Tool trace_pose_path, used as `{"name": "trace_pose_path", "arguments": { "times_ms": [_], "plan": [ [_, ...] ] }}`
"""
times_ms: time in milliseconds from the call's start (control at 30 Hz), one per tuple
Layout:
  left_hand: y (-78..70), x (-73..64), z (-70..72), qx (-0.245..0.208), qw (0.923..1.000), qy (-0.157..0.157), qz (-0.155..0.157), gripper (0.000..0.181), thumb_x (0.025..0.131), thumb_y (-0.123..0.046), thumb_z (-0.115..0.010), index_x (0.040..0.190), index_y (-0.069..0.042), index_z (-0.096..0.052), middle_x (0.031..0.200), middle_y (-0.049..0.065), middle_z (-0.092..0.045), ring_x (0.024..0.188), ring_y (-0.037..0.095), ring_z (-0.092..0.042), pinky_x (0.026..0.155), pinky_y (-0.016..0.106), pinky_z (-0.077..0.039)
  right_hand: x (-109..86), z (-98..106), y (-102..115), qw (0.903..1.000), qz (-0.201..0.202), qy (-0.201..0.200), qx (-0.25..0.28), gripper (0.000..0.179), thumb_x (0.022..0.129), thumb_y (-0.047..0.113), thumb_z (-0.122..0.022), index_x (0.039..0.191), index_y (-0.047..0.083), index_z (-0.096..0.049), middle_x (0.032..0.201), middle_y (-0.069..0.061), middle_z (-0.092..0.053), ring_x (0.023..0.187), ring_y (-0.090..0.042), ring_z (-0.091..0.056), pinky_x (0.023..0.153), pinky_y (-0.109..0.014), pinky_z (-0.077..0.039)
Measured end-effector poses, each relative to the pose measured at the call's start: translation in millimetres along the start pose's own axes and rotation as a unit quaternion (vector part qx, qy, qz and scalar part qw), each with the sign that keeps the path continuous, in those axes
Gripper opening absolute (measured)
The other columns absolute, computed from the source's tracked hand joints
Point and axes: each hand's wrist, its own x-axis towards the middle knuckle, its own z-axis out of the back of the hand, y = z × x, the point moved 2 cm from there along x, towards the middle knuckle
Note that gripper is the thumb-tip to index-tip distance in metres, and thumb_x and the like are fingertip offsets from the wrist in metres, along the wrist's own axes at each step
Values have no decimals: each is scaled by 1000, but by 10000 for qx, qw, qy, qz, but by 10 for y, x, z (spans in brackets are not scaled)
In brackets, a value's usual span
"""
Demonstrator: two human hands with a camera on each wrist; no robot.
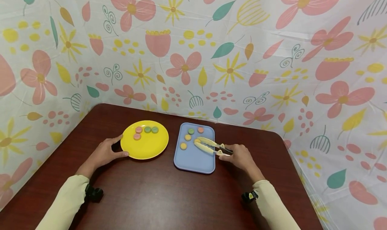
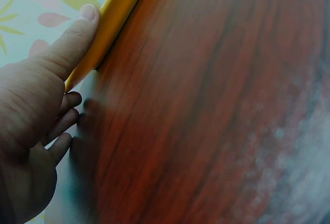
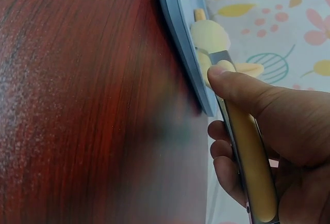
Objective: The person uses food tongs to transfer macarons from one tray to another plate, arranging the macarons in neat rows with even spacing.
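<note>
My left hand (image 1: 104,154) rests against the left rim of a yellow plate (image 1: 145,149), thumb and fingers spread apart along the edge. On the plate sit two pink macarons (image 1: 137,133) and two green macarons (image 1: 151,129). In my right hand (image 1: 240,157) I grip a pair of tongs (image 3: 250,167) with cream tips. Its tips stand parted over the blue tray (image 1: 193,164), on either side of a yellow macaron (image 1: 197,141); whether they touch it I cannot tell. Also on the tray lie two other yellow macarons (image 1: 185,141), a green macaron (image 1: 191,131) and a pinkish macaron (image 1: 200,130).
Plate and tray stand side by side on a dark reddish-brown wooden table (image 1: 157,196), a narrow strip of wood between them. Behind the table hangs a white flower-patterned cloth (image 1: 181,99), close to the back edge. Dark wrist straps (image 1: 93,193) sit over both sleeves.
</note>
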Motion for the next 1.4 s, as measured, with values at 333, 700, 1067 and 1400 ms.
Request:
{"name": "trace_pose_path", "arguments": {
  "times_ms": [333,700,1067,1400],
  "plan": [
    [-18,-8,5,-27,10000,-17,-43,109,81,-61,-80,156,3,-35,154,28,-45,141,47,-42,110,66,-39,15,48,0,9999,77,-141,-28,65,83,40,-85,134,4,-67,117,-19,-73,74,-19,-53,64,-32,-43],
    [1,-10,2,-23,10000,7,-23,109,81,-61,-79,156,4,-35,154,27,-45,141,47,-43,110,66,-39,68,215,101,9988,311,-369,10,64,82,38,-87,133,4,-68,113,-18,-75,70,-17,-53,61,-32,-43],
    [2,-3,-6,-32,10000,6,-46,108,81,-60,-79,156,3,-35,154,27,-45,140,46,-43,110,65,-39,160,427,281,9980,492,-395,-97,65,83,40,-86,134,6,-67,114,-17,-75,72,-18,-54,62,-32,-44],
    [3,-5,-6,-23,10000,-3,24,110,80,-62,-79,156,3,-35,154,27,-45,140,47,-43,110,66,-38,261,586,461,9969,624,-451,-154,64,84,39,-86,136,8,-66,126,-15,-71,93,-24,-62,78,-41,-50]
  ]
}}
